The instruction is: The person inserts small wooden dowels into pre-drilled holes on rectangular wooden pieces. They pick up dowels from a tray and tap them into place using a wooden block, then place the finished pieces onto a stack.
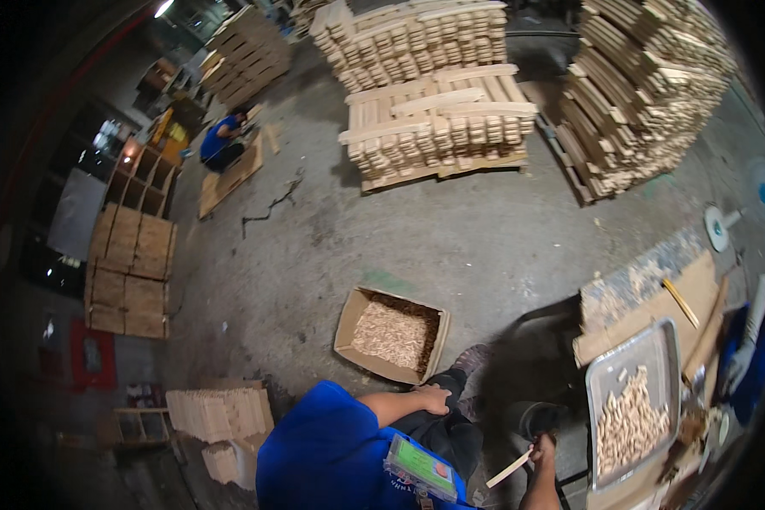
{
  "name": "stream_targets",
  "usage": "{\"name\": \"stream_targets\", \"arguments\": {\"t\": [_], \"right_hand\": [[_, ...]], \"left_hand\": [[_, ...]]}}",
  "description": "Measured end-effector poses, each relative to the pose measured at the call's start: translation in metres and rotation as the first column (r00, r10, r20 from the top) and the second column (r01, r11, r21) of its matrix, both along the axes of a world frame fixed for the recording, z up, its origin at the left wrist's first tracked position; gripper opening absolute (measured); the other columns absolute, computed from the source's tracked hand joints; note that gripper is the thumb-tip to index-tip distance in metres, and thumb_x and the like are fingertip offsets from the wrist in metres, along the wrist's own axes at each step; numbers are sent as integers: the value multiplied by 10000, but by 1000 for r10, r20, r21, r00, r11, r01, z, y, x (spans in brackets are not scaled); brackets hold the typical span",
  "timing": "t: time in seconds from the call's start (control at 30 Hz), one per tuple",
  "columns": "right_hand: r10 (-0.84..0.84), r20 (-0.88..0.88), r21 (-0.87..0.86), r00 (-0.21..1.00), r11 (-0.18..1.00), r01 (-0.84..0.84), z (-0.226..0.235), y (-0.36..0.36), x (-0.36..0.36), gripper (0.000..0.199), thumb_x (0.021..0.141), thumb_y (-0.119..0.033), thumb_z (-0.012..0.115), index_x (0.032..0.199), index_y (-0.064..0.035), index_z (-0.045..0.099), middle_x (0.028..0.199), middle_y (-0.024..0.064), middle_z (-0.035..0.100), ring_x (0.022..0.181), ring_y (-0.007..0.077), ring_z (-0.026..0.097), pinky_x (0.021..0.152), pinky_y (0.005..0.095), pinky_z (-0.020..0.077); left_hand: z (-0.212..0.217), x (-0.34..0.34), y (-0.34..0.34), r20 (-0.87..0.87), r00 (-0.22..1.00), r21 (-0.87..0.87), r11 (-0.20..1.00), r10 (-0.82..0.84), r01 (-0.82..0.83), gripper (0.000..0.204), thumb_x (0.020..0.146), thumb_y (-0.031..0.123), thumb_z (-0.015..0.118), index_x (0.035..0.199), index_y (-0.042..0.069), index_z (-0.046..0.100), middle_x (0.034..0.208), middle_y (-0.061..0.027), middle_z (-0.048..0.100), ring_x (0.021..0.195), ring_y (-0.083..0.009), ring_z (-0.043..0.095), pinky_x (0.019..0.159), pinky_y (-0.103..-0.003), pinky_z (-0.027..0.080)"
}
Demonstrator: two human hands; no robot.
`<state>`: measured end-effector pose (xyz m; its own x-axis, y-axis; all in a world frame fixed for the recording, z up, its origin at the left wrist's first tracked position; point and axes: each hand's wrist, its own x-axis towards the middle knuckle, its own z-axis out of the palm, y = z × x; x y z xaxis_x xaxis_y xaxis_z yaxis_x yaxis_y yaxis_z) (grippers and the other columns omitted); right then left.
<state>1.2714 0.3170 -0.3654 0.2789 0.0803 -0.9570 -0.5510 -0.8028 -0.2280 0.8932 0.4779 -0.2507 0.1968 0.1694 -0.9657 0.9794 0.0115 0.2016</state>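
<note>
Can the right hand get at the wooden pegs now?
Likely yes: the wooden pegs lie uncovered in an open tray, just right of the right hand, though it holds a wooden strip.

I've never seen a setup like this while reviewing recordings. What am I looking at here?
There is no machine: the one picture comes from a fisheye camera on a person's head, looking down, so straight edges bend. That person's bare left hand rests on a dark-trousered leg; the right hand holds a thin pale wooden strip. On the worktop to the right, a silvery tray holds many small wooden pieces. On the floor stands a cardboard box of pale wood bits.
</note>
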Motion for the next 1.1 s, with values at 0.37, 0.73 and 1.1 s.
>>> {"name": "stream_targets", "arguments": {"t": [0.37, 0.73, 1.1], "right_hand": [[66, 108, 238, 992, 967, -90, -156, 143, 32, 269, 877, -320, 724, 1004, -97, 644, 763, 39, 582, 588, 239, 575, 560, 427, 486], [536, 611, -695, -582, 12, -718, -223, 169, 37, 409, 1039, -410, 640, 1275, -79, 674, 1215, 206, 707, 1134, 362, 687, 999, 480, 543], [467, 479, 164, 743, 784, -598, 6, -10, -56, 469, 1073, -434, 657, 970, 23, 652, 901, 144, 672, 821, 251, 620, 747, 449, 522]], "left_hand": [[-80, 8, 7, -45, 996, 23, 996, -83, 84, 958, 982, 500, 694, 1742, 380, 123, 1748, -324, 101, 1424, -629, 448, 1094, -743, 418], [-98, -5, 8, 37, 998, 106, 993, -54, 50, 957, 979, 523, 707, 1738, 391, 139, 1737, -325, 131, 1412, -605, 464, 1105, -676, 423], [0, 9, 9, 199, 920, 245, 926, -338, 287, 618, 973, 455, 709, 1506, 166, 588, 1550, -259, 509, 1419, -488, 519, 1114, -648, 429]]}}
